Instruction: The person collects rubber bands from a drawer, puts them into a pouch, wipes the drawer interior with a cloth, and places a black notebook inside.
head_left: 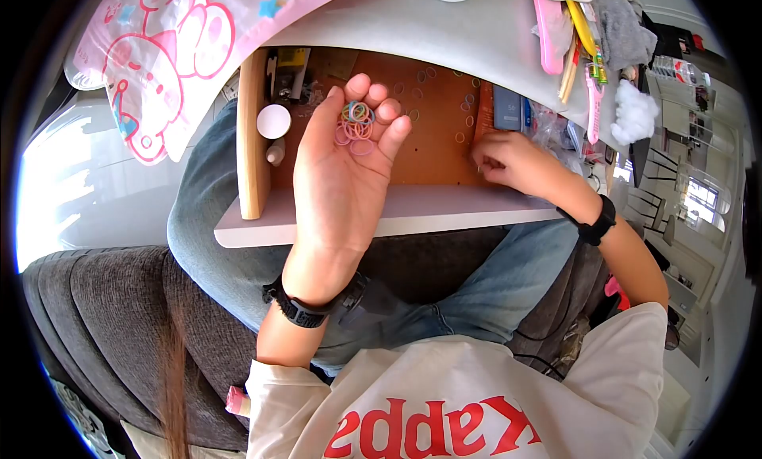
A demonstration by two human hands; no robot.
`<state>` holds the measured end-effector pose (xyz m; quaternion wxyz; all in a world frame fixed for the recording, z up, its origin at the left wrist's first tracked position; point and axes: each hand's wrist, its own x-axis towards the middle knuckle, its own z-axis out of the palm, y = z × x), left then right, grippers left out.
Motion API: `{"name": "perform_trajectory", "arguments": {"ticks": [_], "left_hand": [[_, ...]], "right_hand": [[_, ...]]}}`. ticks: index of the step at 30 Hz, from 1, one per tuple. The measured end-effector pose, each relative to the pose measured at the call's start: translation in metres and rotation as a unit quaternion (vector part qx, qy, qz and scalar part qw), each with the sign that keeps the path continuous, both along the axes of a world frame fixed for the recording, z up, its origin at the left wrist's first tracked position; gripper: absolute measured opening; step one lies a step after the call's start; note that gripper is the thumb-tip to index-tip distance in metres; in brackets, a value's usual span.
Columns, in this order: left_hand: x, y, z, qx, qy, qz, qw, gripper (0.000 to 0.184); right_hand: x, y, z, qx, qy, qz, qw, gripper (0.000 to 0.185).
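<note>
My left hand (341, 173) is held palm up over an open drawer (381, 214), its fingers curled into a cup. A small heap of coloured rubber bands (356, 129), pink, yellow and blue, rests in it against the fingers. Inside the drawer's right side is my right hand (516, 161), knuckles up, fingers bent and pressed together close to the orange-brown floor. Whatever those fingers hold, if anything, is hidden. More loose rubber bands (459, 137) lie scattered over the drawer floor between the hands.
A white round lid (274, 121) and a small bottle (275, 152) sit at the drawer's left; a blue box (506, 108) and plastic bags (548, 127) crowd its right. On the table above are a pink case (548, 30), pens, white fluff (634, 113) and a pink printed sheet (171, 42).
</note>
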<state>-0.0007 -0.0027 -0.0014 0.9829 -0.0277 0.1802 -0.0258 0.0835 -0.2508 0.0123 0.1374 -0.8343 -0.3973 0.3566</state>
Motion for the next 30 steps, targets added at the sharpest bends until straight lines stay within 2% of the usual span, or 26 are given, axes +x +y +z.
{"name": "perform_trajectory", "arguments": {"ticks": [2,5,8,12,16,19,21,22,25,30], "left_hand": [[-0.001,-0.001,-0.002,-0.003,-0.018,-0.014,1.0,0.024],[0.0,-0.015,0.005,0.062,0.002,-0.043,0.997,0.027],[-0.004,-0.029,0.017,0.076,0.01,-0.078,0.994,0.029],[-0.007,-0.033,0.014,0.062,-0.013,-0.101,0.993,0.028],[-0.004,-0.028,0.014,0.043,0.003,-0.095,0.995,0.027],[-0.004,-0.024,0.014,0.022,0.026,-0.06,0.998,0.027],[-0.003,-0.019,0.012,0.021,0.034,-0.028,0.999,0.027],[-0.002,-0.016,0.012,0.029,0.035,-0.01,0.999,0.027],[0.0,-0.01,0.012,0.047,0.042,0.013,0.998,0.028],[0.001,-0.01,0.012,0.055,0.04,0.004,0.998,0.028]], "right_hand": [[0.001,0.016,0.022,-0.003,0.039,-0.082,0.996,0.007],[-0.012,0.053,0.062,0.115,0.051,-0.178,0.976,0.01],[-0.022,0.08,0.077,0.242,-0.053,-0.167,0.954,0.011],[-0.016,0.093,0.068,0.269,-0.188,-0.011,0.944,0.012],[-0.021,0.091,0.081,0.283,-0.184,-0.114,0.934,0.017],[-0.01,0.056,0.049,0.053,-0.155,-0.049,0.985,0.018],[-0.001,0.027,0.021,-0.08,-0.184,0.071,0.977,0.021],[0.002,0.023,0.018,-0.129,-0.165,0.091,0.974,0.026],[0.005,0.015,0.004,-0.1,-0.172,0.1,0.975,0.018],[0.001,0.007,-0.012,-0.14,-0.183,0.166,0.959,0.02]]}}
